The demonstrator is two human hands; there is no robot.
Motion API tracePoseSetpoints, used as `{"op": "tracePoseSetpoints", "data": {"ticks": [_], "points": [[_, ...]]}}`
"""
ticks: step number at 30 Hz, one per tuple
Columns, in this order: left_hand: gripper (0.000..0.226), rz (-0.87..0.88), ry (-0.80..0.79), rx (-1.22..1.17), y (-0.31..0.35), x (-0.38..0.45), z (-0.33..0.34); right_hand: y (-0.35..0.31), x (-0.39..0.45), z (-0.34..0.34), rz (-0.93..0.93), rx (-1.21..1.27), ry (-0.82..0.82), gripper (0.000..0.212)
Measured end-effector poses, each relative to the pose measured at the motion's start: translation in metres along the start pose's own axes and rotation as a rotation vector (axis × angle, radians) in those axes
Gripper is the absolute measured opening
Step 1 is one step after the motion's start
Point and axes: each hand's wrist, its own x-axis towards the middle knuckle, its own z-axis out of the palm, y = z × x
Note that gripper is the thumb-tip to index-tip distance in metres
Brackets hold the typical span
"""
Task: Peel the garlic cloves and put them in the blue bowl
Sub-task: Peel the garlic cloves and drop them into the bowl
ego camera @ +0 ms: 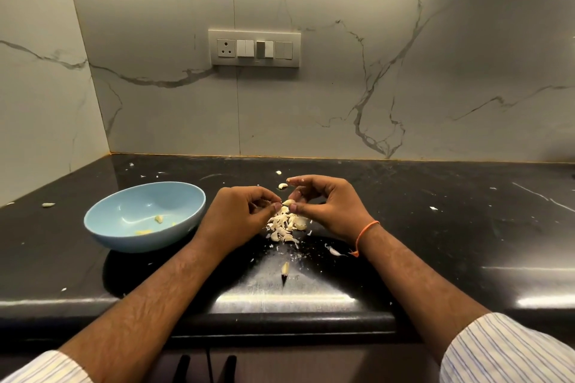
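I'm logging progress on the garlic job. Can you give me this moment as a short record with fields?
left hand: left hand pinches the garlic clove
right hand: right hand pinches the same clove from the other side
blue bowl: blue bowl left of the hands, a few pale garlic pieces inside
peels: pile of skins on the black counter below the hands
loose cloves: one just behind the hands
progress: peeling under way

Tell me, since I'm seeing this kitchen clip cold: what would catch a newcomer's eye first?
Both hands meet at the counter's middle, the left hand and right hand pinching one garlic clove above a pale heap of peels. To their left sits the blue bowl, holding a few peeled pieces. A white switch panel stands out on the marble wall behind.
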Motion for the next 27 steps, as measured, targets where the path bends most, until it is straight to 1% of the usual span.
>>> {"op": "tracePoseSetpoints", "data": {"ticks": [6, 9, 14, 17, 21, 24, 27], "points": [[0.012, 0.154, 0.03, 0.105, 0.01, -0.005, 0.0, -0.012, -0.007, -0.001, -0.013, -0.029, 0.022, 0.049], [0.014, 0.183, 0.08, 0.13, 0.018, -0.007, -0.007, -0.024, -0.008, -0.001, -0.012, -0.022, 0.037, 0.048], [0.011, 0.207, 0.068, 0.21, 0.033, -0.002, -0.035, -0.048, -0.001, 0.006, -0.008, -0.024, 0.037, 0.046], [0.01, 0.185, 0.013, 0.33, 0.038, 0.0, -0.069, -0.069, 0.007, 0.024, -0.025, -0.046, 0.023, 0.046], [0.011, 0.138, -0.065, 0.502, 0.034, -0.003, -0.123, -0.091, 0.021, 0.067, -0.021, -0.033, 0.004, 0.044], [0.011, 0.028, -0.112, 0.539, 0.022, -0.012, -0.157, -0.101, 0.032, 0.105, -0.024, -0.07, -0.007, 0.041], [0.01, -0.087, -0.072, 0.522, 0.004, -0.028, -0.185, -0.11, 0.039, 0.138, 0.007, -0.121, -0.055, 0.041]]}}
